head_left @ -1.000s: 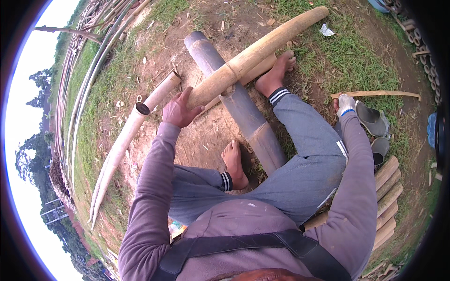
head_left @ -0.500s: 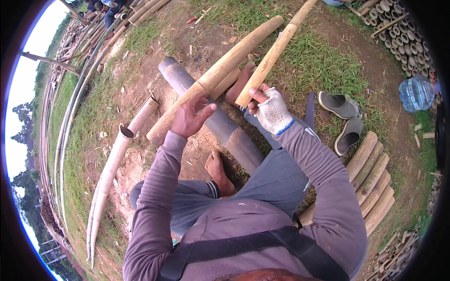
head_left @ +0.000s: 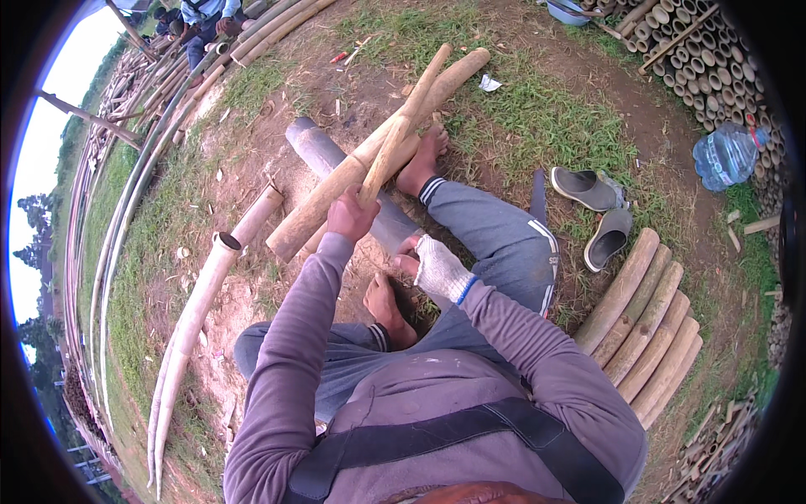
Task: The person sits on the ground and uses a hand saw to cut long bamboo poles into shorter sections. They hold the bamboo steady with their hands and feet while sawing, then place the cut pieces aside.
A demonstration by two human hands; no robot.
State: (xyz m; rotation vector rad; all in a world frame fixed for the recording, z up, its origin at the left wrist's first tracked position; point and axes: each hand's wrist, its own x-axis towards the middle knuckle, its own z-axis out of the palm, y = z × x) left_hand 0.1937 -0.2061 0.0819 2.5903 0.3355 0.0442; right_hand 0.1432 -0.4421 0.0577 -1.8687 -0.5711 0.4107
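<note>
My bare left hand (head_left: 351, 216) is wrapped round the lower end of a narrow bamboo strip (head_left: 405, 126), which slants up and away to the right. Beneath it, a thick tan bamboo pole (head_left: 319, 207) lies across a dark grey bamboo log (head_left: 315, 143). My right hand (head_left: 438, 267), in a white glove with bare fingertips, is close to the near part of the log. Its thumb and fingers are drawn together; whatever they may hold is hidden. My bare feet are on either side of the log, one by the tan pole.
Two pale bamboo poles (head_left: 201, 290) lie to the left. On the right are dark slip-on shoes (head_left: 606, 239), a dark flat strip (head_left: 538, 197), a row of cut bamboo pieces (head_left: 642, 332) and a large water bottle (head_left: 729, 157). Stacked bamboo (head_left: 697, 59) and a seated person (head_left: 206, 21) are farther off.
The bamboo strip has passed from my right hand to my left and swung left over the tan pole. My gloved hand has moved down and left, off the strip.
</note>
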